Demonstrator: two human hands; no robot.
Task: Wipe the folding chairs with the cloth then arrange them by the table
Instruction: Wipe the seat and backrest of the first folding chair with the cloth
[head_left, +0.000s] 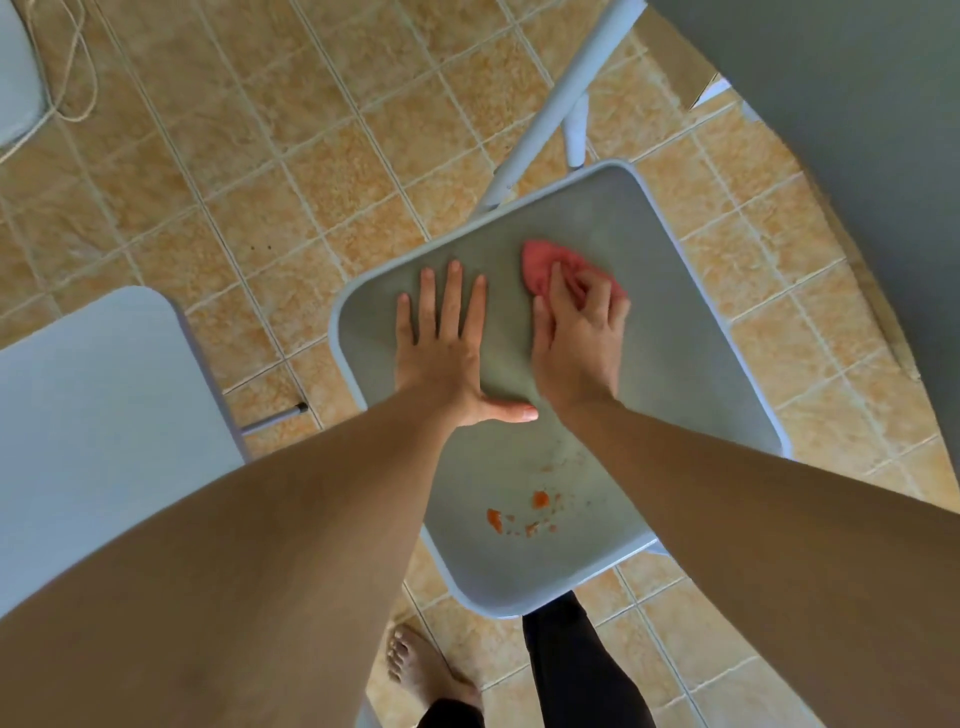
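A grey folding chair stands below me, its seat (675, 364) in the middle of the view. My left hand (441, 343) lies flat on the seat with fingers straight and spread. Just to its right, my right hand (576, 332) grips a pink cloth (540, 267) with curled fingers and holds it against the seat's far part. Orange crumbs and smears (524, 512) lie on the near part of the seat. A second grey chair seat (98, 426) shows at the left.
A grey table top (841, 104) fills the upper right corner. A white chair leg (550, 104) slants across the tan tiled floor (260, 156). A thin cord (78, 67) lies at the upper left. My bare foot (421, 670) is below the seat.
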